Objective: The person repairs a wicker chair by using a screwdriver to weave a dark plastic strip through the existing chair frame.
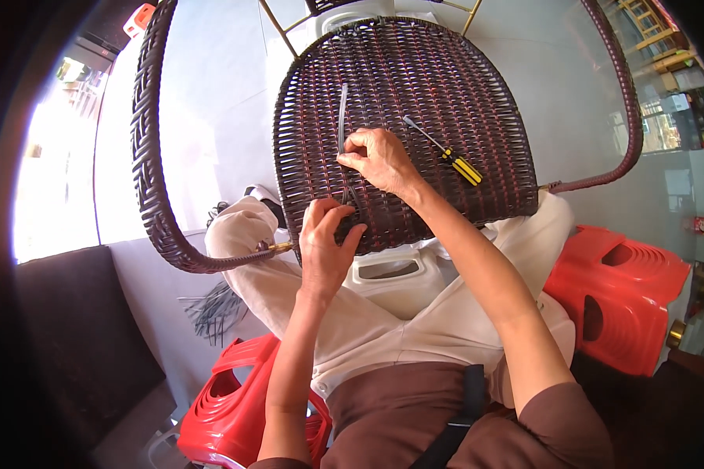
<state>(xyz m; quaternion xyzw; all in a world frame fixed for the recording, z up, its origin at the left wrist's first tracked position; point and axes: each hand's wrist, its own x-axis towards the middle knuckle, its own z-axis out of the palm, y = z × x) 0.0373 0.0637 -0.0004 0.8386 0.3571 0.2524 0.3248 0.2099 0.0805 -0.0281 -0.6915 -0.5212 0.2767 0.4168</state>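
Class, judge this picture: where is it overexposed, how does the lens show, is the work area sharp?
In the head view, glare whitens the far-left opening and patches of floor; a dark curved border rounds the corners; the right hand and screwdriver look reasonably sharp.

One fisheye camera, the left of a head-worn pair, looks steeply down and forward past the brown shirt [391, 399] and pale trousers [375, 332]. The woven wicker seat [446, 102], left hand [325, 242] and right hand [382, 162] lie near, around mid-picture; the floor [227, 86] spreads farther off, toward a dark, rounded rim.
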